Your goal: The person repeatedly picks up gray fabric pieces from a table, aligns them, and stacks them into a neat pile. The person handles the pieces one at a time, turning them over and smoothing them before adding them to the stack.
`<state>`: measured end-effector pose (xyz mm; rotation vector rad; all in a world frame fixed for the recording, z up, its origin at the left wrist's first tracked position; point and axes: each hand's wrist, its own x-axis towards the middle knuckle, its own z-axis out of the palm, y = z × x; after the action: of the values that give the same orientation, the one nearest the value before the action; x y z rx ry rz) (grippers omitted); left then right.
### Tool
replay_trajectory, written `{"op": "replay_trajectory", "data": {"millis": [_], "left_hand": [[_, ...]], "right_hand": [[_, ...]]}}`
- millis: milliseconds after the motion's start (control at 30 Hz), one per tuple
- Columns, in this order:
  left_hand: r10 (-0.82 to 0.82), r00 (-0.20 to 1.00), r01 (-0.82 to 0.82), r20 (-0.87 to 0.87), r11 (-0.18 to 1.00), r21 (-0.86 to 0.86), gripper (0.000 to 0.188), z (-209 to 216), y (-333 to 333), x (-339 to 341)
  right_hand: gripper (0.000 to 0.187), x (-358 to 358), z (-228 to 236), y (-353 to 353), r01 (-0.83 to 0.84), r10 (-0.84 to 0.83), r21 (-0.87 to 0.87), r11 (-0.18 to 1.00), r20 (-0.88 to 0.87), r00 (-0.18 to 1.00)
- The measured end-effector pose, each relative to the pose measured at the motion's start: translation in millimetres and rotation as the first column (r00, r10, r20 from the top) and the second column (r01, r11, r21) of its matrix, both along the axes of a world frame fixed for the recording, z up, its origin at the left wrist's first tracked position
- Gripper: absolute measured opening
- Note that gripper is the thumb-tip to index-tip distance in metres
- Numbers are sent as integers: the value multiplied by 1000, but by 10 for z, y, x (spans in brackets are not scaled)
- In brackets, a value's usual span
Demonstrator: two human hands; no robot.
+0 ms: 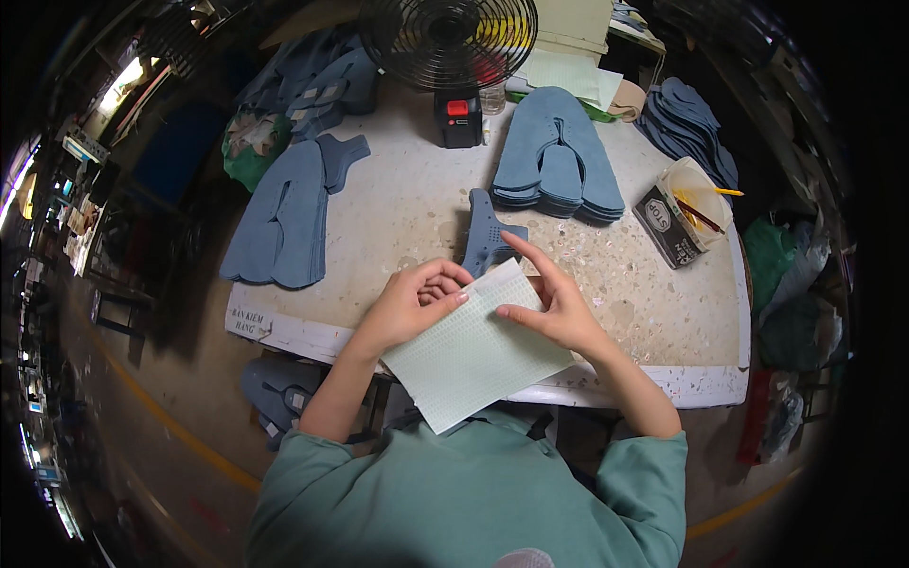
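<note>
A pale green sticker sheet [483,355], printed in fine rows, is tilted over the table's near edge. My left hand [409,305] grips its upper left edge between thumb and curled fingers. On the sheet's right side, my right hand [559,308] has its thumb across the front, with some fingers behind the edge. Its index finger stretches out past the top corner. Just beyond both hands lies a blue-grey cut shoe piece [485,230] dotted with small holes; the sheet and fingers cover its lower end.
Stacks of blue-grey shoe uppers lie at left [284,222] and right [559,156] of the table [407,189]. A black wire fan [448,43] stands at the back. At the right edge, a cut-open container [684,213] holds pens. A green bag [254,147] sits at far left.
</note>
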<state>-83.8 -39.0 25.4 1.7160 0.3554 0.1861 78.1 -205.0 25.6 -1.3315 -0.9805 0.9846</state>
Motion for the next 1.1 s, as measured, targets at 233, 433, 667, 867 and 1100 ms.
{"op": "replay_trajectory", "data": {"millis": [233,433,667,867,1100], "left_hand": [[228,957,-267,177,931,248,16,-12,-41,59],[178,976,-173,127,984,-49,22,-142,-132,-3],[225,968,-221,109,974,-51,22,-184,-201,-3],[206,973,-207,100,978,1,20,-180,-209,-20],[124,992,-125,39,992,32,16,-166,-184,-64]], "right_hand": [[89,-5,36,135,3,-23,140,990,136,991],[84,-77,-75,74,81,-95,189,979,69,993],[81,-63,-130,52,64,-73,151,986,55,996],[78,-83,-140,41,93,-103,155,983,57,993],[28,156,1,-14,28,14,-98,995,397,918]]}}
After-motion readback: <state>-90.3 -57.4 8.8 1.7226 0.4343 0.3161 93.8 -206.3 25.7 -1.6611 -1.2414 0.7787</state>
